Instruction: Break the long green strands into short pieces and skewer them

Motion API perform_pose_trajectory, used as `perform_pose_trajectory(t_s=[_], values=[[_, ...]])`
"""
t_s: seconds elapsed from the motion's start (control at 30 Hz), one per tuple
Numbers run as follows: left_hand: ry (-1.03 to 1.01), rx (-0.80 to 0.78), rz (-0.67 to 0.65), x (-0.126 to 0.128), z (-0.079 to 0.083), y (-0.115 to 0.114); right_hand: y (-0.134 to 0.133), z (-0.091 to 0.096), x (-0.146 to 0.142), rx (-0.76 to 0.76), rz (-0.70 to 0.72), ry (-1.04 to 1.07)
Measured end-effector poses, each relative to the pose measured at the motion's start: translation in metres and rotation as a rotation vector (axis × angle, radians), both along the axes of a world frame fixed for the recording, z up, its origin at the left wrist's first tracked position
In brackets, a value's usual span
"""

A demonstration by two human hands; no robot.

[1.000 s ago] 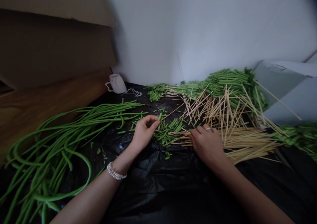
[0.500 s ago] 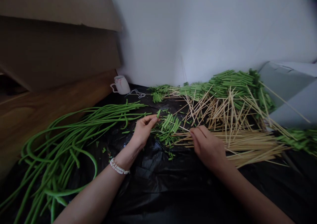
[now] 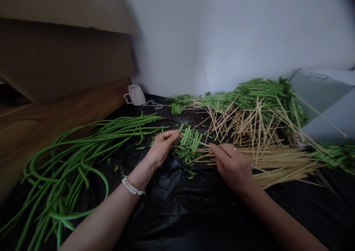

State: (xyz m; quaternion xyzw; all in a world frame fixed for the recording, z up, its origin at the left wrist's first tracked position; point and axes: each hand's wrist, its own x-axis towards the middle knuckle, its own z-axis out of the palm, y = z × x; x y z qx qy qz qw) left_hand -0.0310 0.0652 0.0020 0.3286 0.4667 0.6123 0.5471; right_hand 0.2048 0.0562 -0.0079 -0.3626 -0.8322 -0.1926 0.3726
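Note:
My right hand (image 3: 233, 164) has its thumb and fingers closed on the near end of a thin wooden skewer (image 3: 204, 144). Several short pieces of green long bean (image 3: 191, 138) sit side by side across that skewer. At its other end, my left hand (image 3: 163, 146), with a beaded bracelet at the wrist, pinches a cut bean piece (image 3: 181, 127); the fingertips partly hide it. Loose cut pieces (image 3: 186, 155) lie beneath the skewer on black plastic sheeting (image 3: 177, 206).
Whole long beans (image 3: 63, 177) spread over the left side. Bare skewers (image 3: 285, 162) lie to the right, and behind them is a heap of loaded skewers (image 3: 257, 92). A mug (image 3: 135, 95) stands at the back, near a cardboard box (image 3: 66, 55). A pale box (image 3: 327, 99) is at right.
The bean piece in my left fingers has come against the skewer's far end, in line with the others. My right hand has shifted slightly left, its fingers straighter along the skewer.

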Motion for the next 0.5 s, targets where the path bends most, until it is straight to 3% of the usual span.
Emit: perform_pose_trajectory(t_s=[0.5], values=[[0.013, 0.004, -0.027, 0.0019, 0.0019, -0.0018, -0.0006, 0.0008, -0.0005, 0.0, -0.027, -0.015]])
